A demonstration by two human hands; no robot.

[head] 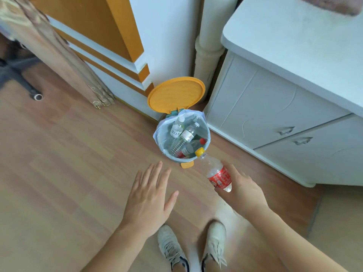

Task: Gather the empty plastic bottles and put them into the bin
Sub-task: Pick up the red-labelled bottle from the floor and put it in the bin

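The right hand [243, 190] grips a red-labelled bottle [217, 174] by its base, cap tipped over the bin [181, 138] rim; the left hand [149, 195] is spread, empty, beside it. Bring the bottle over the opening's middle before letting go, since it already holds several bottles

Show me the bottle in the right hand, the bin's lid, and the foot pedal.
yellow-capped bottle [219, 176]: head view, on its red label.
orange lid [176, 94]: head view, middle of the raised lid's underside.
orange pedal [187, 165]: head view, on the tab at the bin's base.
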